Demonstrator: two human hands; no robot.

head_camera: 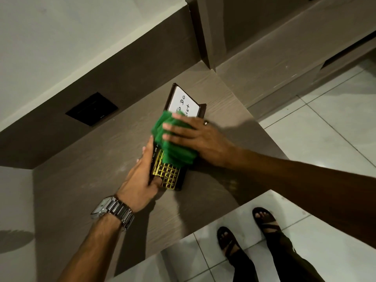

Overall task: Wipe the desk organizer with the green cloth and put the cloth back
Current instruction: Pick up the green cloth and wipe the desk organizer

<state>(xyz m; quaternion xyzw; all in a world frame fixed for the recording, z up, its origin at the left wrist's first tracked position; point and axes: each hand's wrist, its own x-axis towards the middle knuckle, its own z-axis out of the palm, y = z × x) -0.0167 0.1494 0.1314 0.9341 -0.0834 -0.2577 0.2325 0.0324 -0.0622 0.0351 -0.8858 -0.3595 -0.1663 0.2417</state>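
Your left hand [140, 180], fingers clamped on the desk organizer [168, 169], steadies it: hold firm. Your right hand [195, 139] presses the green cloth [173, 143] flat-fingered; sweep evenly across.

Grey-brown wood-grain desk surface [85, 180] spans centre frame. Pale painted wall [61, 37] upper left; black rectangular wall socket [91, 108] below it. White glossy floor tiles [325, 119] at right.

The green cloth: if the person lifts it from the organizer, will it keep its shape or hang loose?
Probably loose: the green cloth lies bunched in soft folds under the right hand. It looks light. On the desk organizer it should slide rather than roll.
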